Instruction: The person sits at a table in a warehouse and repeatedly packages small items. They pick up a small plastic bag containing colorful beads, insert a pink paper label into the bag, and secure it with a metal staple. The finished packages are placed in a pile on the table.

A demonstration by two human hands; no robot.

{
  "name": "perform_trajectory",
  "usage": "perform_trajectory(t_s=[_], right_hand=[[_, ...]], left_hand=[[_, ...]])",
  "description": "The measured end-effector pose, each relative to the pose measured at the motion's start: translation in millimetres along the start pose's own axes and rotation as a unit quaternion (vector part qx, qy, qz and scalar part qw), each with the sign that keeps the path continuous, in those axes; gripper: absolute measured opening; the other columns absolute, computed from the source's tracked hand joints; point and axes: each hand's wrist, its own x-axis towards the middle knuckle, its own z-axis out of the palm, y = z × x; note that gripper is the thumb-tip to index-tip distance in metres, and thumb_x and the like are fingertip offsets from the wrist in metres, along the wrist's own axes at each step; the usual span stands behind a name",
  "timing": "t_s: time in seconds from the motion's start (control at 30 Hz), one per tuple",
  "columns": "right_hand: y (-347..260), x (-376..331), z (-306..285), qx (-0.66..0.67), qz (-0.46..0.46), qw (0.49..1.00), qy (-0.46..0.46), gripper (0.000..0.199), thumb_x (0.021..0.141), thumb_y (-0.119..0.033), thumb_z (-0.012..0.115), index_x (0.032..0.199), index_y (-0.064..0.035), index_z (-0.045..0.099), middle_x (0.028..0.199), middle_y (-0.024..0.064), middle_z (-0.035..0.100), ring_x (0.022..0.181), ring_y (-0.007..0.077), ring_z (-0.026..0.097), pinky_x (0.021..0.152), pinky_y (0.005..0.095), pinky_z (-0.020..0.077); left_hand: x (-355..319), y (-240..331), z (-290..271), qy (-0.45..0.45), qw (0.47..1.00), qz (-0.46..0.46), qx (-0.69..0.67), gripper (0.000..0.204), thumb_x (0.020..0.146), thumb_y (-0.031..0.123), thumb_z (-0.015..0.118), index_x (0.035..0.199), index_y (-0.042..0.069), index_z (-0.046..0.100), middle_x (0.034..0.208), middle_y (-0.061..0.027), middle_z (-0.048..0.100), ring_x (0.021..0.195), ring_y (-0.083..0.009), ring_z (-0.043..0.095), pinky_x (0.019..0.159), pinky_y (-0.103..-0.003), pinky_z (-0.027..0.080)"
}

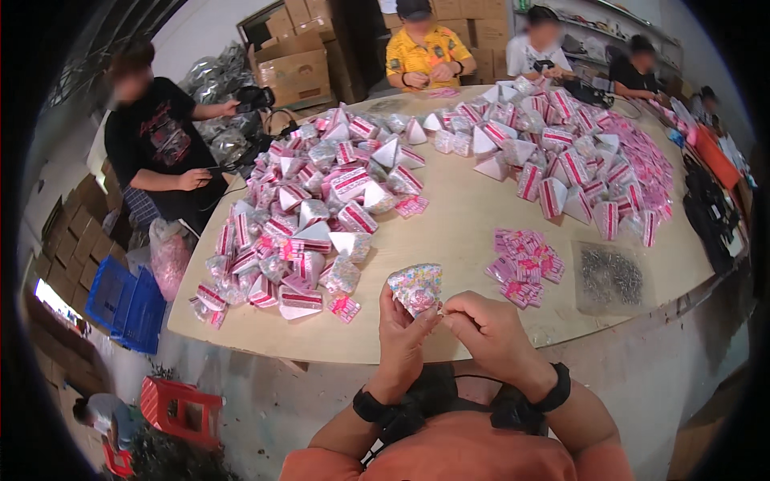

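Observation:
My left hand (403,330) is closed around a toy cake slice (416,282) with a white top covered in coloured sprinkles. It is held up over the near edge of the table. Close beside it, my right hand (491,327) has thumb and forefinger pinched together at the lower right of the slice. What lies in that pinch is too small to make out. Just beyond my right hand lies a loose heap of small pink printed cards (525,264). Farther right, a clear flat tray or bag (597,306) holds many small metal pieces.
A large pile of pink and white cake slices (350,184) covers the table's left side. Another pile (571,166) stands at the far right, beside many pink cards (642,156). Several people are around the table. A blue crate (124,301) and red stool (180,410) stand left.

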Motion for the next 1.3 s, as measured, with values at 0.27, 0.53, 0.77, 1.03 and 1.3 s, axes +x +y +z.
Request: perform_trajectory(t_s=[0.27,0.53,0.77,1.03,1.3], right_hand=[[-4.7,7.4,19.1,-0.036,-0.042,0.998,-0.019,0.013,0.083,-0.014,0.051,0.086,-0.0023,0.054,0.073,0.0146,0.056,0.066,0.032,0.056,0.057,0.0374,0.0431],[-10.3,6.3,17.0,-0.055,-0.035,0.998,-0.021,0.011,0.08,-0.009,0.053,0.086,0.0002,0.055,0.073,0.0141,0.056,0.063,0.027,0.055,0.057,0.032,0.043],[-9.7,4.1,16.7,-0.06,-0.029,0.998,-0.013,0.011,0.08,-0.009,0.053,0.086,-0.0001,0.055,0.072,0.0144,0.055,0.062,0.0277,0.055,0.056,0.0327,0.0427],[-8.8,2.6,16.2,-0.08,-0.022,0.997,-0.01,0.014,0.083,-0.015,0.051,0.085,-0.0023,0.054,0.072,0.0158,0.056,0.066,0.0339,0.056,0.056,0.0399,0.043],[-4.6,1.7,16.0,-0.085,-0.029,0.996,-0.009,0.014,0.083,-0.016,0.05,0.084,-0.0021,0.053,0.072,0.0161,0.056,0.065,0.0349,0.056,0.055,0.0405,0.0429]], left_hand=[[-8.7,12.2,-6.3,0.05,0.994,0.088,0.05,0.08,0.071,0.0,0.066,0.134,0.004,0.015,0.118,-0.0102,0.04,0.109,-0.0191,0.043,0.092,-0.032,0.038],[-10.8,12.1,-5.9,0.05,0.985,0.135,0.099,0.083,0.071,-0.001,0.065,0.135,0.003,0.012,0.121,-0.012,0.039,0.111,-0.0203,0.043,0.094,-0.033,0.036],[-11.4,12.8,-2.8,0.034,0.98,0.142,0.134,0.086,0.069,-0.004,0.065,0.135,0.004,0.01,0.121,-0.0129,0.038,0.11,-0.021,0.043,0.093,-0.033,0.038],[-10.1,9.8,-5.2,0.039,0.96,0.192,0.201,0.088,0.069,-0.005,0.064,0.136,0.003,0.007,0.123,-0.0148,0.034,0.11,-0.0227,0.043,0.091,-0.034,0.041],[-9.5,6.7,-5.1,0.038,0.962,0.179,0.203,0.088,0.069,-0.006,0.064,0.136,0.004,0.007,0.124,-0.0151,0.033,0.111,-0.0229,0.042,0.091,-0.034,0.04]])
